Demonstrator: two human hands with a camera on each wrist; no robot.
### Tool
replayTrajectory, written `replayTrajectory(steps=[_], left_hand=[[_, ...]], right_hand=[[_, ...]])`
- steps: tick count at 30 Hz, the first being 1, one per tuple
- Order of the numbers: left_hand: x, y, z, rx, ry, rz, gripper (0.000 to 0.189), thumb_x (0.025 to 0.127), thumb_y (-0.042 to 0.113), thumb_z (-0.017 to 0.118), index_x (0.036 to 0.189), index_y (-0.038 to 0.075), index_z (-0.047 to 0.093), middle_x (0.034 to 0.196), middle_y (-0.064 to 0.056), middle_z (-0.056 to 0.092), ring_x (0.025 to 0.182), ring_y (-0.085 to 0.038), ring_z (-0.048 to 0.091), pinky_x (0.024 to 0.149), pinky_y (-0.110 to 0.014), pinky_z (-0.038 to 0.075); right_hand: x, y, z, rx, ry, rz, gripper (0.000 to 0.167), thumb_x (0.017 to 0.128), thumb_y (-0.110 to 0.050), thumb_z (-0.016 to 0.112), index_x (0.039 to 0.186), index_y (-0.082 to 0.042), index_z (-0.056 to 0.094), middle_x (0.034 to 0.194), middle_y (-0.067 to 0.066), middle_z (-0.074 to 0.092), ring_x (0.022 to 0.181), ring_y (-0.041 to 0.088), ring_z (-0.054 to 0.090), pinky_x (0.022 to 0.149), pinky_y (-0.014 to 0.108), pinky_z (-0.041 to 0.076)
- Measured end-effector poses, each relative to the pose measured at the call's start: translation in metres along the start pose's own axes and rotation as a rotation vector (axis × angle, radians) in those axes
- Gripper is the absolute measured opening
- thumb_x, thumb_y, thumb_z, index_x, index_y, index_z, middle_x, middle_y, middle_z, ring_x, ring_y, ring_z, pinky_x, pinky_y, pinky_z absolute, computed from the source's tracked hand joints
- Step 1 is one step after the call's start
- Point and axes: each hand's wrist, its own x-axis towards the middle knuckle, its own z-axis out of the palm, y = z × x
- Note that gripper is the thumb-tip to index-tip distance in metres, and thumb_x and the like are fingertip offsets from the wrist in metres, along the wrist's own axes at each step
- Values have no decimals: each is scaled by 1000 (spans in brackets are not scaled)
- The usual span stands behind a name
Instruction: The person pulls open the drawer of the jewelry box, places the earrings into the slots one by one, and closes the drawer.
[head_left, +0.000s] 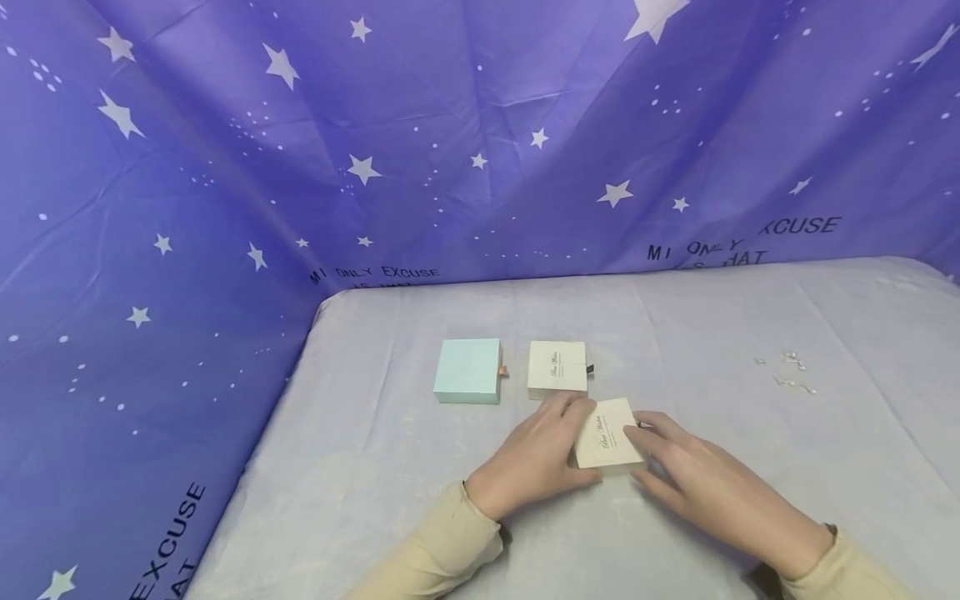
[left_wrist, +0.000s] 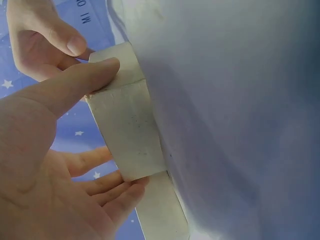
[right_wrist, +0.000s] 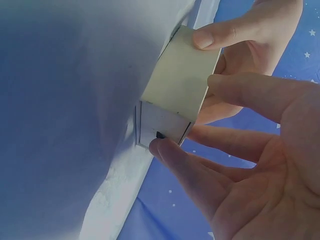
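Note:
A small white gift box (head_left: pixel 609 437) with dark script lettering lies at the front middle of the cloth, turned slightly askew. My left hand (head_left: pixel 536 454) grips its left end, thumb along the near side and fingers at the far side. At the opposite end, my right hand (head_left: pixel 693 471) holds the box between thumb and fingers. One right fingertip (right_wrist: pixel 162 146) is at the little black ribbon tab (right_wrist: pixel 160 134) on the end of the drawer (right_wrist: pixel 162 125), which sits inside the sleeve. A second white gift box (head_left: pixel 557 367) lies just behind.
To the left stands a mint-green box (head_left: pixel 468 368) with an orange ribbon tab. Several small shiny jewellery pieces (head_left: pixel 795 383) lie at the right. Pale cloth (head_left: pixel 360 467) covers the table, and a purple star-printed curtain (head_left: pixel 480 125) hangs behind and at left.

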Motion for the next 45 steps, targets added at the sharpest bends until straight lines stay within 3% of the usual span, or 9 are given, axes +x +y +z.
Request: replayTrajectory(steps=[15,23,28,35,39,45], left_hand=[[2,-4,-2,-53,-45,-11,76,78,38,83,139,12,46,138,-2,52,124,-11,51,104,-23,44],[4,-3,-1,-70,-62,-11,77,78,32,84,140,11,44,139,-3,51,124,-11,50,103,-22,44],[4,-2,0,-85,-69,-29,79,77,29,84,142,10,42,140,-3,51,125,-13,50,104,-23,43],[3,-1,0,-84,-62,-18,80,75,24,84,141,8,41,138,-4,51,124,-13,51,103,-22,44],[3,-1,-1,-90,-63,-20,80,75,24,83,141,8,41,138,-4,52,123,-13,51,103,-22,44],[3,-1,-1,-102,-65,-27,80,75,23,83,141,8,41,137,-4,52,122,-12,51,102,-22,44]], right_hand=[[4,4,-1,21,13,-17,46,83,-17,77,124,-1,64,126,15,61,109,34,64,89,50,54],[10,17,3,205,30,85,42,84,-11,76,124,-3,63,120,14,65,107,34,65,91,53,52],[13,25,3,355,-43,177,42,87,-9,71,125,6,59,115,17,68,95,27,69,84,45,56],[18,35,2,483,-185,302,34,95,-18,64,120,6,63,100,2,71,93,17,66,81,33,56],[19,37,2,551,-240,314,36,97,-19,62,121,8,62,97,1,70,89,14,65,77,26,54],[20,41,3,555,-239,307,32,97,-17,60,118,7,64,105,7,72,95,20,67,81,31,55]])
